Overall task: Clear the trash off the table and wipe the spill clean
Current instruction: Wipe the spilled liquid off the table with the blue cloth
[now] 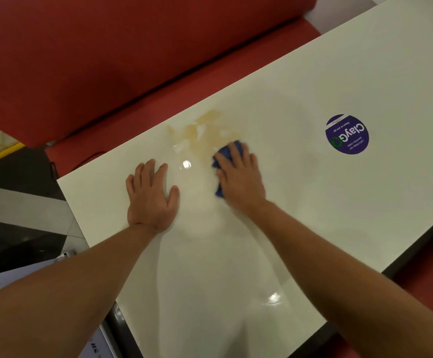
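We see no trash on the table (313,215) — wiping is underway. Right hand (238,174), fingers flat, presses blue cloth (227,153) beside the tan spill (199,130); left hand (150,192) splayed flat.

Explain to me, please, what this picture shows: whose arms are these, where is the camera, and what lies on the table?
There is no machine here. One camera sits on a person's head and looks down, so both arms are that person's own. The left hand rests flat on the glossy cream rectangular table, fingers straight, holding nothing. The right hand presses a blue cloth onto the table at the edge of a yellowish-brown liquid spill. A round purple sticker is stuck further right. Behind the table is a red padded bench. No trash shows on the table.
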